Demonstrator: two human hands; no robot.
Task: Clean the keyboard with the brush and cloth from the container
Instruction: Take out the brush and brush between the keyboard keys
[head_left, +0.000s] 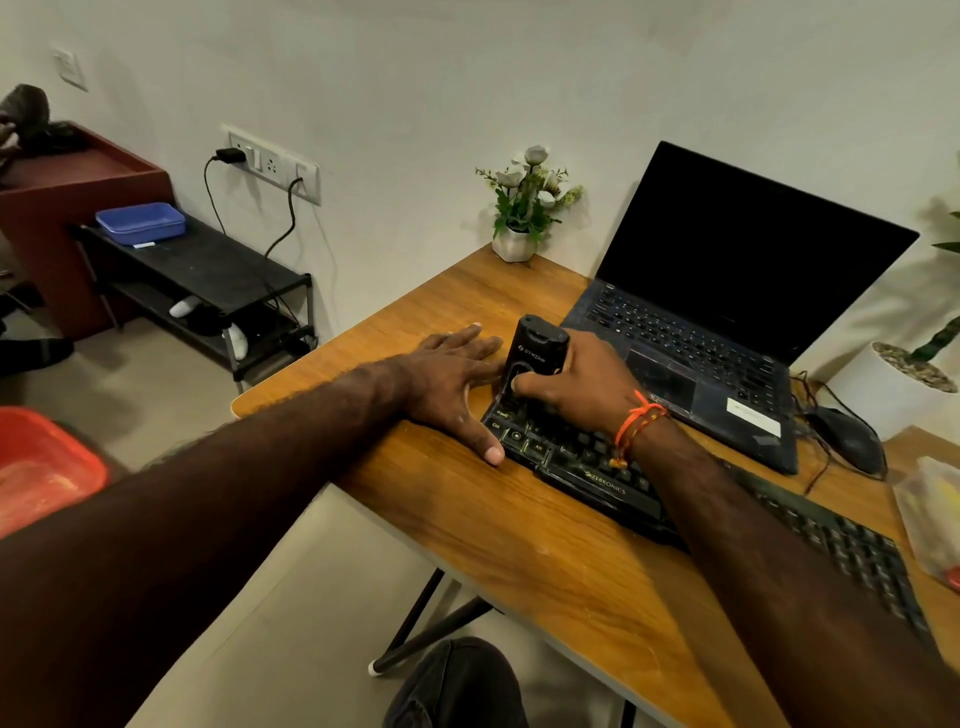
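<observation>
We work at a wooden desk (519, 545), where our right hand (582, 384) grips a black brush (537, 348) held upright, its lower end pressed onto the left end of the keyboard (597, 467). Fingers curl round the brush body and the thumb crosses its front. Our left hand (452, 379) lies flat and relaxed on the desk just beside that same end, fingers straight and holding nothing, the thumb touching the keyboard's near corner.

The keyboard runs long from the brush toward the lower right, passing under our right forearm. Nearly all its keys therefore lie to the right of the grip, so we judge the coming strokes must travel that way along the rows, with the right hand doing the work and the left steadying the end.

A plastic container (930, 514) sits at the desk's right edge, blurred; we cannot tell whether the cloth is inside. A laptop (727, 291) stands open behind the keyboard, a mouse (847, 436) beside it.
</observation>
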